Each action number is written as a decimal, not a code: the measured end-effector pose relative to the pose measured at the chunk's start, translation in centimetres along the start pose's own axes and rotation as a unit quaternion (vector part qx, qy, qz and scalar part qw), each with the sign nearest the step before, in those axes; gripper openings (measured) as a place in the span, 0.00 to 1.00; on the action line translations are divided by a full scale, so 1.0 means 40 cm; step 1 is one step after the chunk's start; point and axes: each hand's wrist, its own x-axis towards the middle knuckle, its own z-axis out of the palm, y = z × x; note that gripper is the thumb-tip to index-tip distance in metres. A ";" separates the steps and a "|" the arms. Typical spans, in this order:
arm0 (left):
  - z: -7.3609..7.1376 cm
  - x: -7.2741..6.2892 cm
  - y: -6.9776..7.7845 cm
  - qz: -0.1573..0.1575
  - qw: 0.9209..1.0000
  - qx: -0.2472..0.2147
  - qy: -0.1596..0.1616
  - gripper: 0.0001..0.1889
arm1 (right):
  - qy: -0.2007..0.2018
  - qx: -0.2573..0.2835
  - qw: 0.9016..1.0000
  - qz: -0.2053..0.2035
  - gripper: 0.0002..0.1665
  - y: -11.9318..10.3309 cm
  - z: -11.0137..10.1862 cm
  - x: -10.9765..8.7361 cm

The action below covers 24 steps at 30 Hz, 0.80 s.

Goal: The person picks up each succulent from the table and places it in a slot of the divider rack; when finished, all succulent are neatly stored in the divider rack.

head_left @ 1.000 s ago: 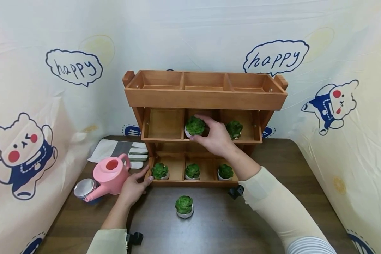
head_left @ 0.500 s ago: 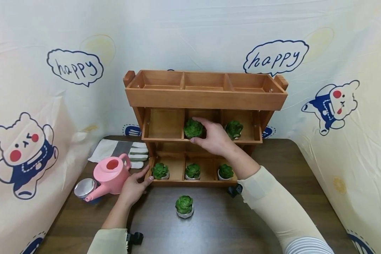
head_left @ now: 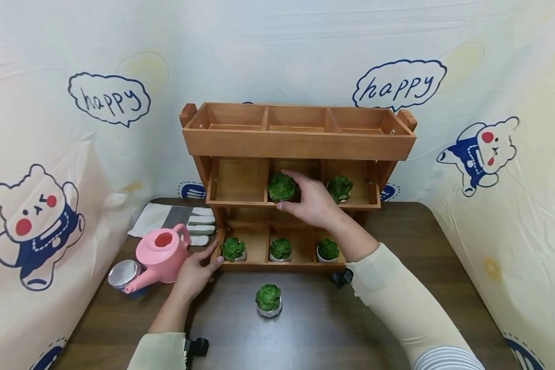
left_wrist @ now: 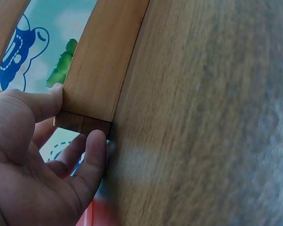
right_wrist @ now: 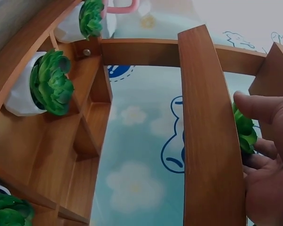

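A three-tier wooden shelf [head_left: 300,145] stands on the table, each tier split into three compartments. My right hand [head_left: 315,201] reaches into the middle tier's centre compartment, thumb in front and fingers behind a green potted succulent [head_left: 281,187]. Its pot is hidden by the front board. In the right wrist view, the fingers curl round this succulent [right_wrist: 245,129] behind the board. My left hand [head_left: 194,272] grips the bottom tier's left front corner; the left wrist view has thumb and fingertips at the board's end [left_wrist: 82,121]. Another succulent [head_left: 339,189] sits in the middle tier's right compartment.
Succulents fill the bottom tier: left [head_left: 233,249], centre [head_left: 280,250] and right [head_left: 328,250]. One more potted succulent [head_left: 269,299] stands on the table in front. At left are a pink watering can [head_left: 162,254], a metal-lidded container [head_left: 124,274] and gloves [head_left: 166,216].
The right hand's succulent has settled lower and slightly left in the centre compartment, its white pot dropping out of sight. The left hand stays at the shelf's corner.
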 end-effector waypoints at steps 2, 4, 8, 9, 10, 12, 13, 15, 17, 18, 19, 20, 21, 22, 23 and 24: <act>-0.001 0.000 -0.002 0.004 1.000 0.000 0.004 0.36 | 0.001 0.010 1.000 -0.003 0.48 0.000 -0.001 -0.001; -0.001 0.000 -0.005 0.011 1.000 0.000 0.008 0.36 | 0.001 0.029 1.000 -0.004 0.48 0.002 -0.003 -0.002; 0.001 0.001 -0.008 0.022 1.000 -0.005 0.010 0.35 | 0.004 0.085 0.996 -0.002 0.48 0.009 -0.009 -0.011; 0.001 0.002 -0.008 0.023 1.000 -0.007 0.010 0.35 | 0.005 0.096 0.995 -0.004 0.48 0.011 -0.011 -0.013; 0.002 0.003 -0.009 0.022 1.000 -0.008 0.009 0.36 | 0.006 0.106 0.994 -0.006 0.48 0.013 -0.012 -0.016; 0.003 0.005 -0.011 0.021 1.000 -0.008 0.009 0.36 | 0.008 0.117 0.993 -0.015 0.48 0.017 -0.013 -0.021; 0.004 0.005 -0.012 0.021 1.000 -0.007 0.008 0.36 | 0.010 0.121 0.992 -0.019 0.48 0.017 -0.014 -0.024; 0.005 0.007 -0.014 0.021 1.000 -0.006 0.008 0.36 | 0.012 0.128 0.991 -0.023 0.48 0.018 -0.014 -0.031; 0.005 0.008 -0.015 0.021 1.000 -0.005 0.009 0.36 | 0.017 0.138 0.990 -0.025 0.48 0.015 -0.015 -0.039; 0.005 0.008 -0.015 0.022 1.000 -0.004 0.009 0.36 | 0.019 0.142 0.989 -0.026 0.47 0.013 -0.015 -0.045; 0.005 0.008 -0.015 0.023 1.000 -0.004 0.009 0.36 | 0.021 0.146 0.989 -0.026 0.47 0.013 -0.015 -0.050; 0.005 0.008 -0.015 0.024 1.000 -0.002 0.008 0.36 | 0.023 0.150 0.988 -0.026 0.47 0.012 -0.015 -0.055; 0.004 0.007 -0.015 0.025 1.000 -0.002 0.009 0.36 | 0.026 0.155 0.987 -0.028 0.46 0.011 -0.015 -0.061; 0.005 0.007 -0.014 0.024 1.000 -0.001 0.009 0.36 | 0.028 0.161 0.986 -0.030 0.46 0.010 -0.016 -0.066; 0.005 0.007 -0.013 0.025 1.000 0.000 0.008 0.36 | 0.030 0.165 0.985 -0.031 0.46 0.009 -0.017 -0.072; 0.005 0.007 -0.012 0.025 1.000 0.001 0.007 0.36 | 0.032 0.169 0.985 -0.035 0.45 0.009 -0.017 -0.078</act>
